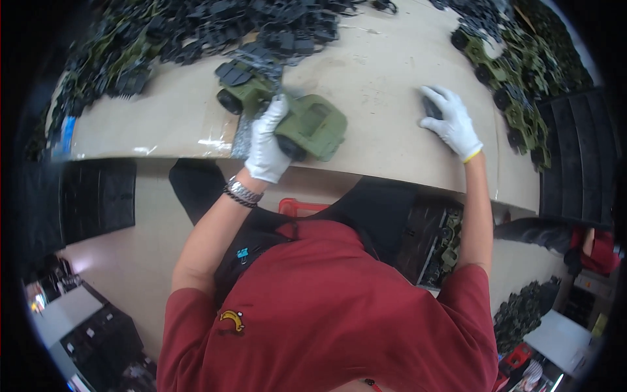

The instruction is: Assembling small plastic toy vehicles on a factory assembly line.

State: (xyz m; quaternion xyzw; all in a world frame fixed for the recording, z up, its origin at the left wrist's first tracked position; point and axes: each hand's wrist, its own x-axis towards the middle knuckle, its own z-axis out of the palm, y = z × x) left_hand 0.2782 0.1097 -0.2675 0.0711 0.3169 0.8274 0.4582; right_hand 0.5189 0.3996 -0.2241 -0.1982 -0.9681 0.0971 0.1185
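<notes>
My left hand (269, 140), in a white glove, is closed around the middle of an olive-green toy truck (316, 125) with black wheels. The truck is lifted at the table's near edge, its cab end pointing right and slightly toward me. My right hand (450, 121), also gloved in white, is over the right part of the tabletop. Its thumb and fingers curve round a small dark piece (430, 107), mostly hidden by the glove, so its kind does not show.
A big heap of dark plastic parts (261, 32) covers the table's far left. Several green toy trucks (506, 85) line the right side. The beige table (366, 78) has a taped near edge. Below are a crate of green parts (447, 245) and, at right, another person (591, 251).
</notes>
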